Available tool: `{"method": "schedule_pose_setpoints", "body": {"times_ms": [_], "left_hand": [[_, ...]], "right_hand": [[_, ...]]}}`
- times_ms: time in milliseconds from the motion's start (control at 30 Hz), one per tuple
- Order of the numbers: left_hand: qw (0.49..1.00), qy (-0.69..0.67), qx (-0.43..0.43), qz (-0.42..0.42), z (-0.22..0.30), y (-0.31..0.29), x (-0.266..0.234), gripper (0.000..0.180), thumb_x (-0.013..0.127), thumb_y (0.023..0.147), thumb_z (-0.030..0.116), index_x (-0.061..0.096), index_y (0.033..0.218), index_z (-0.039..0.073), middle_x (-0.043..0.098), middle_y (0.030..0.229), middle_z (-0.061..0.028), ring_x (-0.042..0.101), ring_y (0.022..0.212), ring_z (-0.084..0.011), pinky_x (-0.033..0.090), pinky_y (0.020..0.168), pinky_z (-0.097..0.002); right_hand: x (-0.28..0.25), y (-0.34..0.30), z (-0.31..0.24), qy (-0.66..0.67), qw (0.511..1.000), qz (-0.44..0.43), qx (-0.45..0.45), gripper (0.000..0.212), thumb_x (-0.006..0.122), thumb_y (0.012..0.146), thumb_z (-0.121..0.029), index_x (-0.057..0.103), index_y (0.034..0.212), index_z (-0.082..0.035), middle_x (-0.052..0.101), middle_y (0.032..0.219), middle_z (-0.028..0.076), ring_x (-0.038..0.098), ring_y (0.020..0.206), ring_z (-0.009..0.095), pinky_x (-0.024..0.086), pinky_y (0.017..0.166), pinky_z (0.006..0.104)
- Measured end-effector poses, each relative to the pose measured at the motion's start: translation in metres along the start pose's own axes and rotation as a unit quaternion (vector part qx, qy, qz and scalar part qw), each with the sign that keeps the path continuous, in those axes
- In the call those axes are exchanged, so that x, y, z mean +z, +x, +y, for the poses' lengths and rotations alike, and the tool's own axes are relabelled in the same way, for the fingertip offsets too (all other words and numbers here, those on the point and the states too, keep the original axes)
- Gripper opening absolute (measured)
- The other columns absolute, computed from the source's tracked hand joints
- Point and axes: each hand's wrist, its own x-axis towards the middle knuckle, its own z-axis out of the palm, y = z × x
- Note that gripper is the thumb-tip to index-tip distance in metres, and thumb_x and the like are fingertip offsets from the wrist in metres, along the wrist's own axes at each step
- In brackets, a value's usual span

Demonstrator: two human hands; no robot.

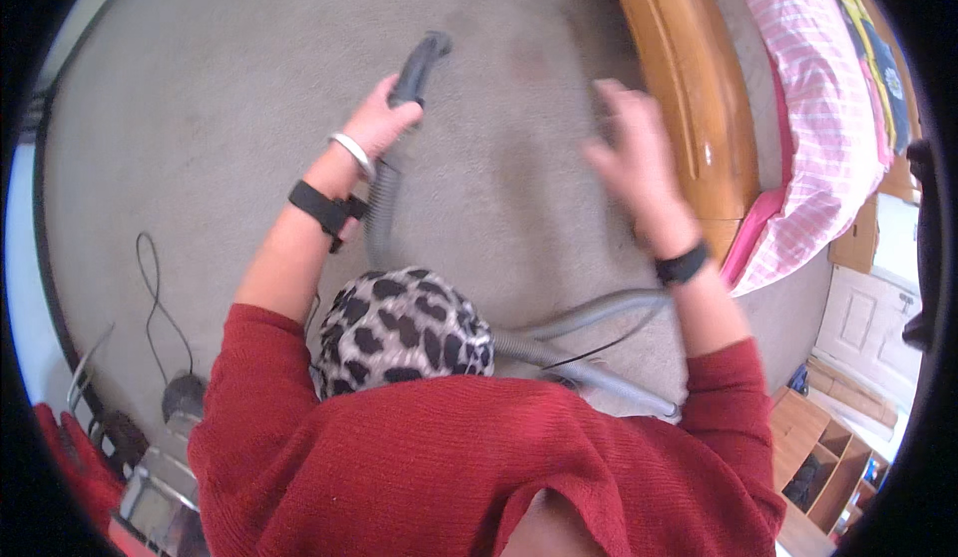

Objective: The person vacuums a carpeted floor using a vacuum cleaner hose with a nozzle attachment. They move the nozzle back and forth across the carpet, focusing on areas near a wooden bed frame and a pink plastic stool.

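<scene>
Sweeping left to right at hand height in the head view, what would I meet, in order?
Left hand holding the dark nozzle, open right hand, wooden bed frame, pink-and-white checked bedding.

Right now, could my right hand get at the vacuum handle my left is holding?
Probably yes: your right hand is open and looks empty, with only carpet showing between. Your left hand covers part of the vacuum handle, leaving its tip free.
</scene>
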Motion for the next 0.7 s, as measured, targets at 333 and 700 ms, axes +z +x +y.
{"method": "schedule_pose_setpoints", "body": {"times_ms": [333, 700], "left_hand": [[0.959, 0.255, -0.006, 0.127, -0.072, -0.206, -0.095, 0.076, 0.073, 0.078, 0.026, 0.039, 0.145, 0.020, 0.059, 0.129, -0.0178, 0.059, 0.116, -0.0341, 0.046, 0.097, -0.0379], [0.937, 0.159, -0.009, 0.310, -0.078, -0.242, -0.113, 0.067, 0.072, 0.079, 0.026, 0.047, 0.140, 0.015, 0.059, 0.127, -0.0200, 0.060, 0.115, -0.0306, 0.047, 0.095, -0.0364]], "right_hand": [[-0.127, -0.041, 0.185, -0.249, 0.966, -0.054, -0.043, 0.065, 0.059, 0.085, -0.011, 0.037, 0.146, -0.019, 0.033, 0.144, 0.026, 0.033, 0.134, 0.042, 0.029, 0.112, 0.0463], [-0.081, -0.029, 0.168, -0.258, 0.965, -0.043, 0.032, 0.065, 0.062, 0.084, -0.021, 0.041, 0.145, -0.022, 0.036, 0.144, 0.021, 0.040, 0.131, 0.040, 0.035, 0.107, 0.0491]]}}
